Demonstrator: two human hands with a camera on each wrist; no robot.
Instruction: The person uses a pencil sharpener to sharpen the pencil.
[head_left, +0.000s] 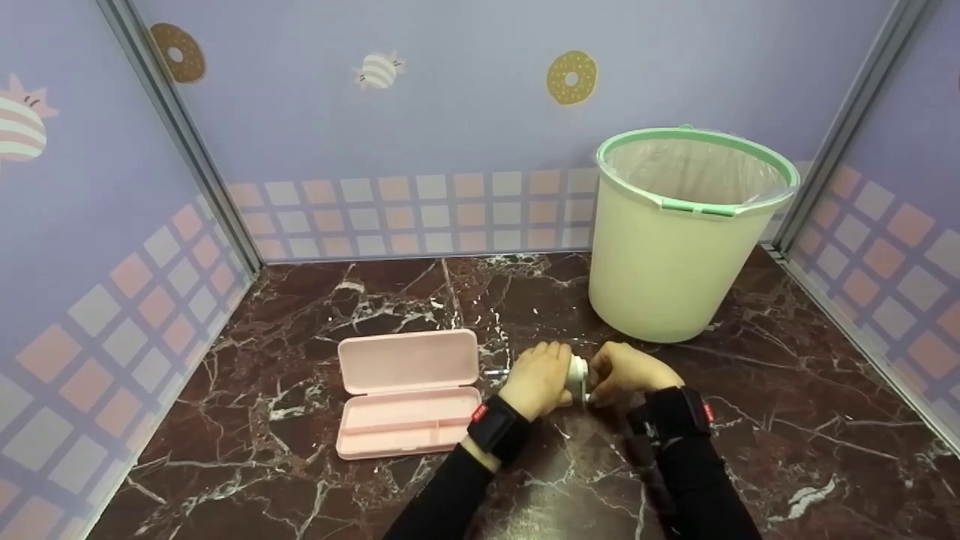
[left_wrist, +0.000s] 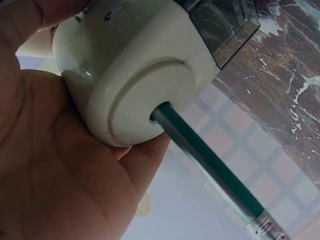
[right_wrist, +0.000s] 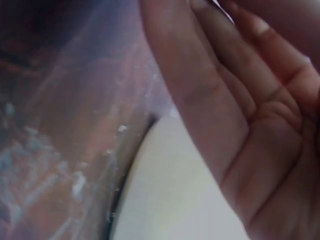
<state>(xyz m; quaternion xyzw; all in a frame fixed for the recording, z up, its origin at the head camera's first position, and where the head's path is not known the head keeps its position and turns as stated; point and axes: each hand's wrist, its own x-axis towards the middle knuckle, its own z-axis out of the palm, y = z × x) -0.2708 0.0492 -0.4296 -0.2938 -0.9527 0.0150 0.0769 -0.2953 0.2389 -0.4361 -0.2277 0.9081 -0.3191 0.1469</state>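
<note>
My left hand (head_left: 536, 379) grips a small white pencil sharpener (head_left: 577, 373) with a dark see-through shavings drawer (left_wrist: 227, 27). A green pencil (left_wrist: 207, 162) sticks out of the round hole in its front, metal eraser band outward; in the head view the pencil's end (head_left: 495, 372) points left. On the other side of the sharpener, my right hand (head_left: 630, 373) has its fingers curled at the small crank handle (head_left: 587, 398). In the right wrist view that hand's palm (right_wrist: 270, 145) shows, while its fingertips and the crank are out of sight.
Left of the hands lies an open pink pencil case (head_left: 409, 412) with its lid tipped back. A pale green bin (head_left: 667, 262) with a plastic liner stands behind the right hand. Patterned walls (head_left: 465, 112) enclose the dark marbled tabletop (head_left: 247, 450).
</note>
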